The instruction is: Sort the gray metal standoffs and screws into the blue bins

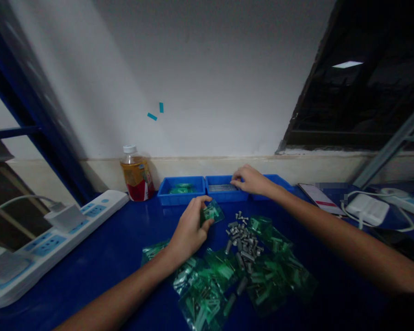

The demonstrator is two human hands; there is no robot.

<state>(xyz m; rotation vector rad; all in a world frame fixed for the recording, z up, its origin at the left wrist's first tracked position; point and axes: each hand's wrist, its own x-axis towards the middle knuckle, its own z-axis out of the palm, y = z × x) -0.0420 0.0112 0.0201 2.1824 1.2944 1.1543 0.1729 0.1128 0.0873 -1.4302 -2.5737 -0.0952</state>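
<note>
My left hand (190, 226) holds a small green plastic bag (214, 211) with small parts in it, above the blue table. My right hand (247, 179) reaches over the middle blue tray (227, 196), its fingers pinched at the metal pieces (221, 187) inside; what they hold is too small to make out. Left of it, another blue tray (181, 199) has green bags (181, 188) in it. A pile of metal screws and cylindrical pieces (245, 246) lies in front of my hands. Filled green bags (203, 299) lie around the pile on both sides.
A drink bottle (137, 174) stands left of the trays. A white power strip (55, 239) with plugs runs along the left. At the right lie a phone (320, 198), a white charger (368, 209) and cables. A third tray (279, 180) sits partly behind my right arm.
</note>
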